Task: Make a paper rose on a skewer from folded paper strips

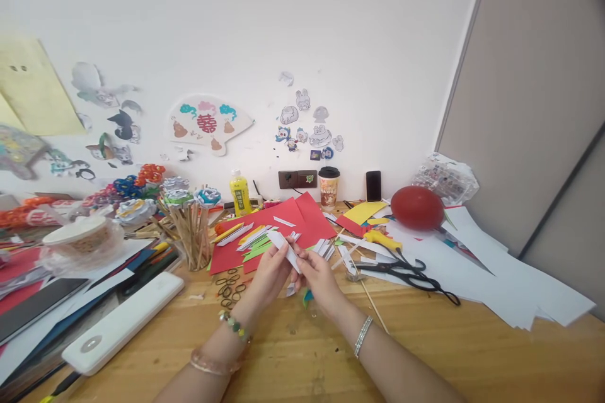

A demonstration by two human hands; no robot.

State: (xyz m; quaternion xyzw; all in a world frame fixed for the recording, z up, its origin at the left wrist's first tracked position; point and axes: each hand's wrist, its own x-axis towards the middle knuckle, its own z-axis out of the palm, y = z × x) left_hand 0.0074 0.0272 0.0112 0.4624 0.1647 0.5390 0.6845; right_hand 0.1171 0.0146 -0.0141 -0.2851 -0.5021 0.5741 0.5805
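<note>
Just in front of the red paper sheet (265,233), our left hand (269,274) and right hand (319,277) pinch the white paper strip (283,247), fingers closed around it.

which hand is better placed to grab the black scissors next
Right, probably. The black scissors lie on the table on the right side, nearer the right hand. The left hand is farther away. Both hands pinch the white paper strip, so the left could keep it.
</note>
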